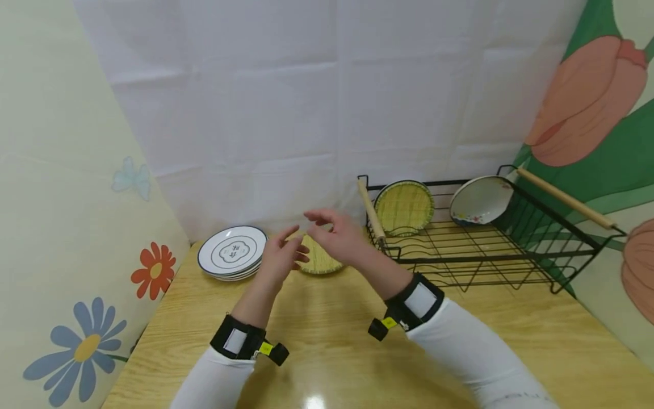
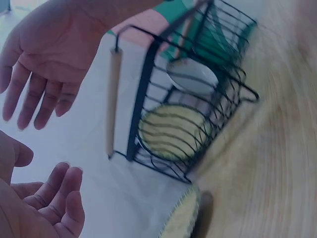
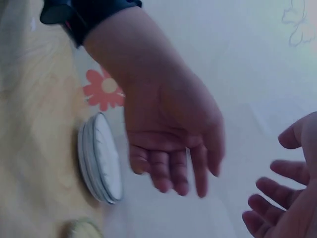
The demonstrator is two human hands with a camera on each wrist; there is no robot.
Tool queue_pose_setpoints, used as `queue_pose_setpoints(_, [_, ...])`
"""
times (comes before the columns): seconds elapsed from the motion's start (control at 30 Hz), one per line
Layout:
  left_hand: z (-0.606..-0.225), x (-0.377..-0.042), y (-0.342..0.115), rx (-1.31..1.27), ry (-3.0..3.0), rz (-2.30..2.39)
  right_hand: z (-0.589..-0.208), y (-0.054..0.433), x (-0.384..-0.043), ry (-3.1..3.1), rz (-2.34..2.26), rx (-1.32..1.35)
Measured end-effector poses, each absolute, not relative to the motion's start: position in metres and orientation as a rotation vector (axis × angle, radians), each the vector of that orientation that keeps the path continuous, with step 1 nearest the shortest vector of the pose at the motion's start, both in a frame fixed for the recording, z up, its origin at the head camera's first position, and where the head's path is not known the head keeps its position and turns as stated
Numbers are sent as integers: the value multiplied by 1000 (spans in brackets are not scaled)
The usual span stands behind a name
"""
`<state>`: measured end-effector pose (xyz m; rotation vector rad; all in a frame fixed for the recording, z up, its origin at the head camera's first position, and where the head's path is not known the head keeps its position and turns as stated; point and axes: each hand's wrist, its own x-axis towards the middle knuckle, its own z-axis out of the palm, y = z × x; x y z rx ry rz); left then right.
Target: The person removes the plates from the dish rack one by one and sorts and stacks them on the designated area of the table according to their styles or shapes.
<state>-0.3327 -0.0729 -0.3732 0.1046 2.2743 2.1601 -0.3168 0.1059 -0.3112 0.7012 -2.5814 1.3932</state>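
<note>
Both hands hover in the air over the back of the table, palms toward each other and fingers loosely bent. My left hand point(image 1: 278, 255) point(image 2: 42, 203) holds nothing, and its relaxed fingers also show in the right wrist view. Nothing is in my right hand point(image 1: 341, 234) point(image 3: 287, 193) either. Below and behind them a round yellow-green plate point(image 1: 322, 262) point(image 2: 182, 218) lies on the table, partly covered by the hands in the head view. To the left stands a stack of several white plates point(image 1: 232, 250) point(image 3: 104, 158) with dark blue rims.
A black wire dish rack point(image 1: 475, 258) with wooden handles stands at the back right. A yellow-green plate point(image 1: 405, 207) leans upright inside its left end, and a white bowl point(image 1: 480, 200) with a floral pattern tilts farther right. White cloth point(image 1: 255, 113) hangs behind the wooden table point(image 1: 327, 329).
</note>
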Motion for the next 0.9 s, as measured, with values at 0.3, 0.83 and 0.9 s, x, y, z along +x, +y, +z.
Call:
queue_pose_setpoints(0.3, [-368, -310, -64, 149, 1996, 2357, -231, 158, -353, -2629, 967, 890])
queue_pose_setpoints(0.83, [-379, -304, -60, 147, 1919, 2331, -231, 284, -462, -2967, 631, 404])
queue_pose_setpoints(0.9, [-379, -303, -60, 144, 1920, 2326, -237, 293, -467, -3005, 595, 351])
